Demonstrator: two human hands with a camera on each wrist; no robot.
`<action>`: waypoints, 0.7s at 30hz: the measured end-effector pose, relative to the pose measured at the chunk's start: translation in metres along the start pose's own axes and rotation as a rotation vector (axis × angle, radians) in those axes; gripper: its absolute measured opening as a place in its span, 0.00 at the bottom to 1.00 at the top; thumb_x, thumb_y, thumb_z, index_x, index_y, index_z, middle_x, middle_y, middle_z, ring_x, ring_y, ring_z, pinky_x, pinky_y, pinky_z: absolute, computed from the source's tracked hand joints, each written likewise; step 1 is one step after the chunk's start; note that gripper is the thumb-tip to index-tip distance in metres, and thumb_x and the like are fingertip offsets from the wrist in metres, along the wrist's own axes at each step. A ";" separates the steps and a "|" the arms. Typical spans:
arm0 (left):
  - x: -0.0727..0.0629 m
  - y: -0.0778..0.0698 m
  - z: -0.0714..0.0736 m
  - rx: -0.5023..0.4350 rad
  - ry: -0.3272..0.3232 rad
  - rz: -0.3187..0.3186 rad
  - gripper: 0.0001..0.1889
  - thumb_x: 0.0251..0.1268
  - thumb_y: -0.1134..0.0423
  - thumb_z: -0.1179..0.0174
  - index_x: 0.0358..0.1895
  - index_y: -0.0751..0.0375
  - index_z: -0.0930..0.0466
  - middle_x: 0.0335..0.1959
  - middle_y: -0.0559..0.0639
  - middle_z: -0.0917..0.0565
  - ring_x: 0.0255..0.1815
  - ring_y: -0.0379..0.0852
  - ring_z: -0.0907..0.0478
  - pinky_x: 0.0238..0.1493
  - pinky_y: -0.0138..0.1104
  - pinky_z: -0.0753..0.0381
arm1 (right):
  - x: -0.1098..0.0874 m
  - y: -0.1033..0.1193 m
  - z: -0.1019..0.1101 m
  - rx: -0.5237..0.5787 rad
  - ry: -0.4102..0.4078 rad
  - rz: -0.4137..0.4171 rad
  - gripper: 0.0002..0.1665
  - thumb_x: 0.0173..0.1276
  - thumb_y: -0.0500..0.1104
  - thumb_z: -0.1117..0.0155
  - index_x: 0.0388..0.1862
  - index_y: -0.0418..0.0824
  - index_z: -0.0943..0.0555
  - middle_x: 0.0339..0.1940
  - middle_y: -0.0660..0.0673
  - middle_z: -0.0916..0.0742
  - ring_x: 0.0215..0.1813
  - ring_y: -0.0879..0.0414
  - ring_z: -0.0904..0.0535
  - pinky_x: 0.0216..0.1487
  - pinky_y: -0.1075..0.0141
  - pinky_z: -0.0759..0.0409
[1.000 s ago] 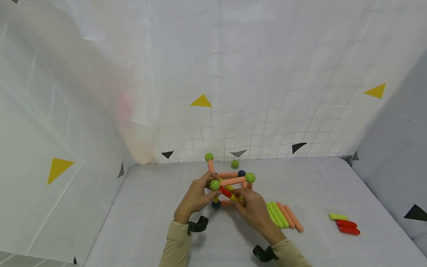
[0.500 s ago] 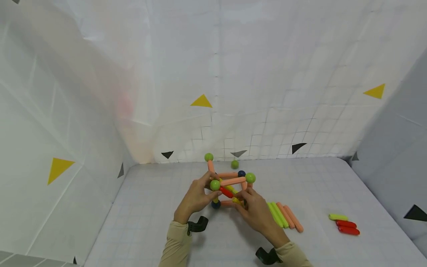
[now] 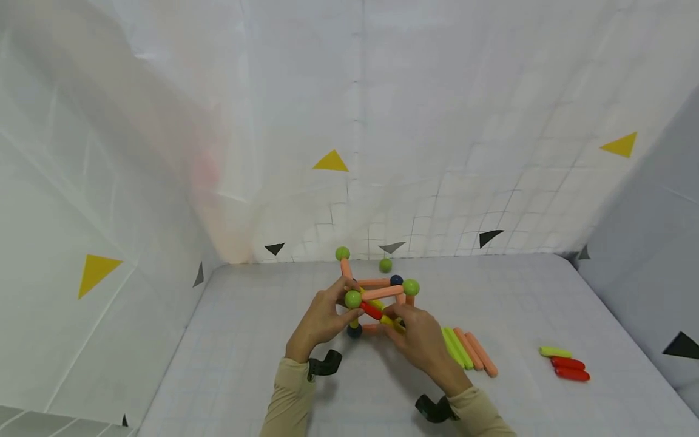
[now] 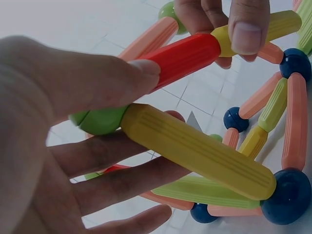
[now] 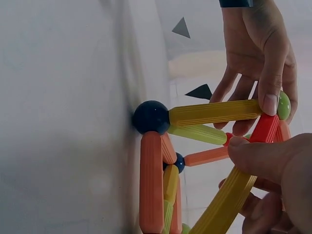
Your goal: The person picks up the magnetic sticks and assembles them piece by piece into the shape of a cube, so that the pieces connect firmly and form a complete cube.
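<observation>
A frame of magnetic building sticks and balls stands on the table, with navy balls [image 3: 354, 331] low and green balls [image 3: 353, 299] higher up. My left hand [image 3: 322, 318] grips its near left top corner, the thumb lying on a red stick [image 4: 187, 56] beside the green ball. A yellow upright stick [image 4: 195, 148] runs from that corner down to a navy ball. My right hand [image 3: 417, 340] pinches another yellow stick [image 5: 226, 200] between thumb and fingers. That stick's end meets the red stick's end, the two slanting in line across the frame. Fingers partly hide the joint.
Lime sticks [image 3: 457, 348] and salmon sticks [image 3: 480, 353] lie side by side right of the frame. Farther right are a short lime stick [image 3: 555, 352] and two red sticks [image 3: 570, 368]. A loose-looking green ball [image 3: 385, 265] is at the back, near the wall.
My right hand has shifted slightly, and the yellow stick in it now lines up more closely with the red stick's end. The left hand keeps its grip; the head view has tilted a little.
</observation>
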State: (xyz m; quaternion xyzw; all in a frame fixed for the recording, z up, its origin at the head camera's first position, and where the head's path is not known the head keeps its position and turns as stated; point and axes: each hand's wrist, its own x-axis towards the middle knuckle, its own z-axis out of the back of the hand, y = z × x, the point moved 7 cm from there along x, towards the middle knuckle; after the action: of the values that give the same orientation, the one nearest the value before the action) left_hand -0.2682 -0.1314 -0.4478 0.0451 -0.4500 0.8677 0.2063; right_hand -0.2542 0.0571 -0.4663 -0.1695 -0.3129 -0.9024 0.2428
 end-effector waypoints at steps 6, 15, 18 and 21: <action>0.000 -0.001 0.002 0.001 -0.003 -0.005 0.21 0.67 0.67 0.26 0.58 0.56 0.25 0.51 0.53 0.09 0.46 0.49 0.10 0.54 0.54 0.13 | 0.003 0.000 -0.003 -0.007 -0.010 -0.002 0.17 0.58 0.43 0.14 0.44 0.44 0.11 0.39 0.49 0.07 0.37 0.55 0.12 0.40 0.60 0.13; -0.002 0.000 0.001 -0.001 0.013 0.014 0.21 0.68 0.65 0.27 0.58 0.53 0.25 0.51 0.53 0.10 0.47 0.50 0.10 0.56 0.56 0.14 | 0.001 0.000 -0.014 -0.035 -0.092 0.051 0.17 0.57 0.44 0.13 0.44 0.44 0.10 0.37 0.48 0.07 0.28 0.60 0.17 0.30 0.70 0.21; -0.002 -0.001 0.001 -0.012 0.016 0.012 0.21 0.68 0.66 0.27 0.58 0.54 0.25 0.51 0.54 0.10 0.47 0.52 0.10 0.56 0.58 0.15 | 0.001 -0.001 -0.018 -0.038 -0.119 0.069 0.19 0.56 0.45 0.13 0.44 0.42 0.10 0.36 0.48 0.08 0.26 0.61 0.21 0.27 0.72 0.25; -0.002 -0.002 0.002 -0.017 0.017 0.009 0.21 0.68 0.66 0.27 0.59 0.55 0.25 0.50 0.54 0.10 0.48 0.53 0.10 0.56 0.58 0.15 | 0.001 0.001 -0.019 -0.039 -0.150 0.089 0.20 0.54 0.45 0.12 0.43 0.41 0.10 0.35 0.47 0.08 0.25 0.60 0.19 0.26 0.72 0.24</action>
State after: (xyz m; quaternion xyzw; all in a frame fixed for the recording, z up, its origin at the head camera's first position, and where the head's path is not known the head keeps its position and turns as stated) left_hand -0.2657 -0.1326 -0.4457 0.0337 -0.4558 0.8651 0.2066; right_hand -0.2573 0.0440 -0.4797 -0.2552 -0.3047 -0.8815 0.2551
